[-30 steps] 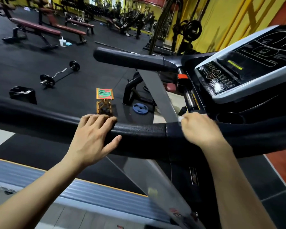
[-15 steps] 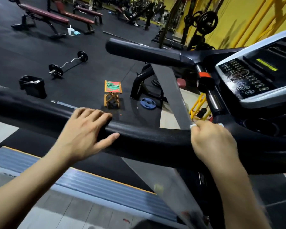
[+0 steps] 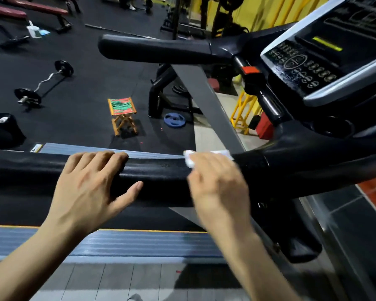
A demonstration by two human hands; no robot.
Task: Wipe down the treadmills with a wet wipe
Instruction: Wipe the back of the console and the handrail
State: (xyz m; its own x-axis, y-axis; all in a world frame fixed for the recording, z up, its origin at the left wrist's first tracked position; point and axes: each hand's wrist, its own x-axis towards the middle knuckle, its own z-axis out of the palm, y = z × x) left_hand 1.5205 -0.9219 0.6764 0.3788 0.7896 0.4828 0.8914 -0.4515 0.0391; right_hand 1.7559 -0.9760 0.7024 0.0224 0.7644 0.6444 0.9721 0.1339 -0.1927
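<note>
The left hand [image 3: 89,187] lies flat on the near handrail [image 3: 163,179] of the treadmill [image 3: 302,161], fingers straight over the top of the padded bar and thumb spread along its near side, gripping nothing. Just to its right on the same bar, the right hand [image 3: 217,185] presses a white wet wipe [image 3: 190,160] against the handrail. The wipe sits under the fingers and peeks out past the fingertips on the far side of the bar; the hand is blurred, so how far the fingers curl round the wipe cannot be told. To the right, the console [image 3: 308,68] rises above the bar. On the dark floor [image 3: 85,109] beyond stand a folding stool [image 3: 122,109] and a barbell [image 3: 44,83].
</note>
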